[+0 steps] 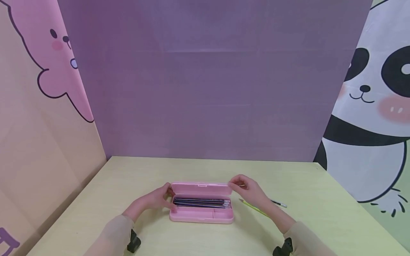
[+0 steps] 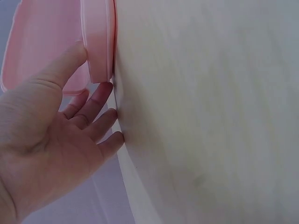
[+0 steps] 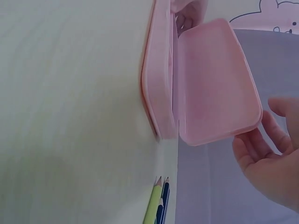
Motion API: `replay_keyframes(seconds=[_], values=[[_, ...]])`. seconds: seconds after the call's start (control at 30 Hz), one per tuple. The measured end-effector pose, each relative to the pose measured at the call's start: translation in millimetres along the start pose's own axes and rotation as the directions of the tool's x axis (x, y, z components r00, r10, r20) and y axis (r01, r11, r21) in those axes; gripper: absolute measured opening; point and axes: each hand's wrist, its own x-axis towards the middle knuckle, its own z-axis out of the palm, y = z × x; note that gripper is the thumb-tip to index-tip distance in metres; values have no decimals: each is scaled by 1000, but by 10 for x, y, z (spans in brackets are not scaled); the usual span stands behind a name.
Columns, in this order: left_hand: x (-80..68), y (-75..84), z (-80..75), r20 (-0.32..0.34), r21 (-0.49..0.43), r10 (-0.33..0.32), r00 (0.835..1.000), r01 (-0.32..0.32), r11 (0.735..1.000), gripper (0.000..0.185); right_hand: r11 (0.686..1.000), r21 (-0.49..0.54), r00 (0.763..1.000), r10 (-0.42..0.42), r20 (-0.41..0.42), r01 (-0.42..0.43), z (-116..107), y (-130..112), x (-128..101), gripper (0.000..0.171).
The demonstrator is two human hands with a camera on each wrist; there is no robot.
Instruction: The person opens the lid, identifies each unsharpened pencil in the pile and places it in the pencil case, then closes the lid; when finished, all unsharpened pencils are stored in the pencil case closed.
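Pale yellow-green laminate covers the table (image 1: 320, 213), and near its front middle lies the pink pencil case (image 1: 201, 212), its lid (image 1: 201, 188) raised about halfway. Several dark pencils (image 1: 201, 203) already lie in the long rear compartment, while the shorter front sections look bare, so the filling seems partly done. At least two more remain outside, a green pencil (image 1: 254, 208) and a darker one (image 1: 278, 203), just right of the case. The left hand (image 1: 157, 199) steadies the case's left end, thumb on the lid and fingers loosely bent below it. The right hand (image 1: 248, 190) sits at the lid's right corner; whether it pinches the edge or merely touches it cannot be told, since the wrist view shows relaxed fingers just clear. The loose pencils are partly hidden behind that forearm.
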Motion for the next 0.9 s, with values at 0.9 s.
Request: replay_keyframes(seconds=[0.9], values=[[-138,-31,-128,170,-83,-47,984,62,995,80,989,-53,969,-123,215,137,131,116,-196,21]])
